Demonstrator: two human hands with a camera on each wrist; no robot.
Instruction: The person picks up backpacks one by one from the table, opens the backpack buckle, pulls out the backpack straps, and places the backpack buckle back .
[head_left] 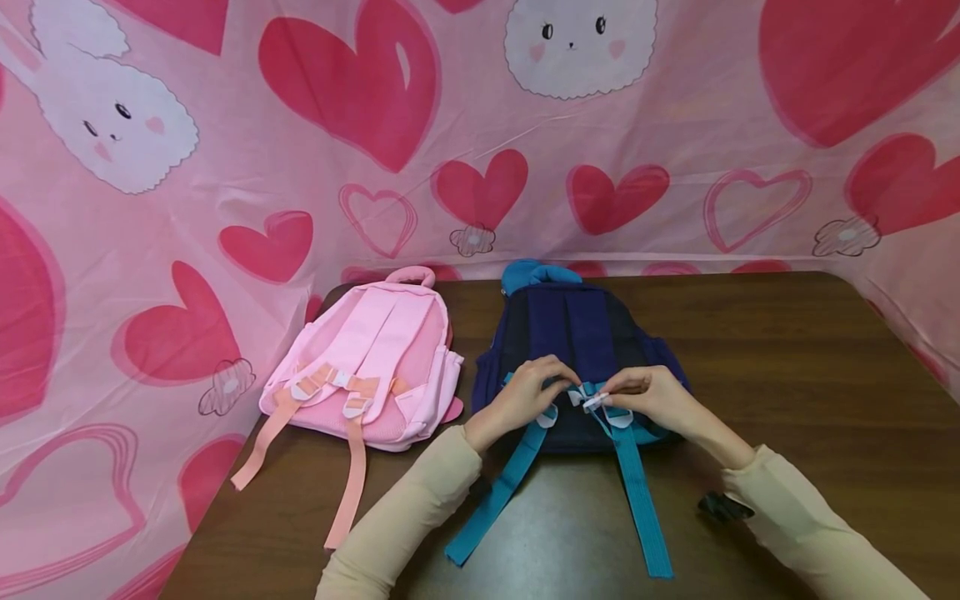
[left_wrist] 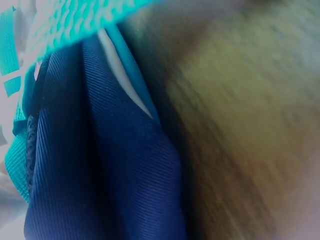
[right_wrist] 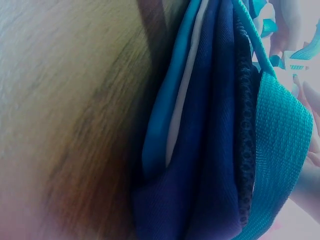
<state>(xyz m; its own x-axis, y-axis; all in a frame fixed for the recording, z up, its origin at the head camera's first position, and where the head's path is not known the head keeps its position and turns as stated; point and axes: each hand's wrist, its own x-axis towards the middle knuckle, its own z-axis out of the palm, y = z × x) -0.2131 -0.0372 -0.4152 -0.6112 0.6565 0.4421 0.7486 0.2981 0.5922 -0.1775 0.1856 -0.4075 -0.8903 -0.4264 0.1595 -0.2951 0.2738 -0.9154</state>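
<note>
- Pink backpack (head_left: 378, 342), at nine o'clock from the navy one, lies straps-up on the wooden table (head_left: 810, 358). A white clip (head_left: 341, 379) sits on its peach cross strap. It lies well apart from the hands.
- Left teal strap (head_left: 498, 492) trails toward seven o'clock from the navy backpack. It could snag under the sleeve if that forearm shifted sideways.
- Left hand (head_left: 528, 392) comes in from nine o'clock, fingers bent, tips at the left white piece (head_left: 576, 397). Whether they pinch it I cannot tell; a loose hold could let it slip or twist.
- Navy backpack (head_left: 588, 333) lies straps-up, blue handle at twelve o'clock, both hands over its lower part. A hard tug might drag it across the table.
- Right white piece (head_left: 597, 402) sits just beside its neighbour and looks tilted; poor alignment could make the two jam.
- Right teal strap (head_left: 641, 508) hangs toward five o'clock, its end loose on the table.
- Right hand (head_left: 656, 396), at three o'clock, pinches the right piece between thumb and fingers. Crowded fingertips could get nipped.
- Black object (head_left: 723, 507), at four o'clock from the navy backpack, is blurred; the sleeve might knock it.
</note>
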